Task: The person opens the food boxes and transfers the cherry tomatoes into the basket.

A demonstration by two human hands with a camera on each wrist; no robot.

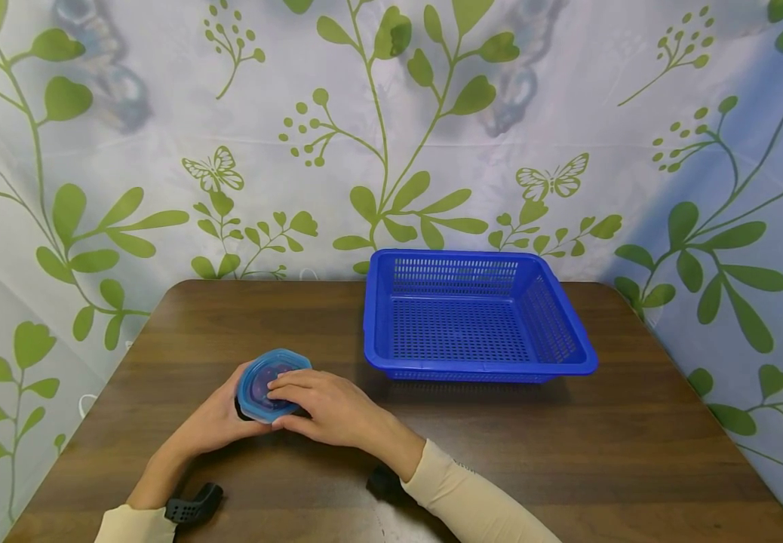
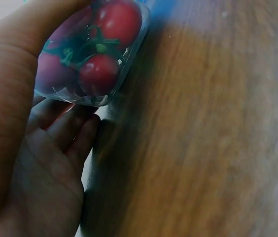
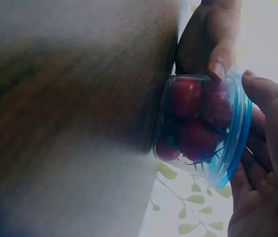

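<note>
The tub (image 3: 236, 118) stands on the desk (image 1: 568, 452), nearer the person than the basket and to its left. The fingers of the left hand (image 1: 222, 415) wrap round its clear wall, holding it from the side. The fingers of the right hand (image 1: 333, 407) grasp the blue lid (image 1: 262, 377) from above, thumb at the edge and fingertips on top. Red tomatoes (image 3: 198, 140) with green stems show through the wall. A black wrist piece (image 1: 194, 504) sits beside a cream sleeve (image 1: 486, 498). Apart from the tub is the blue basket (image 1: 473, 367); behind hangs a leaf-patterned cloth (image 1: 337, 128).
</note>
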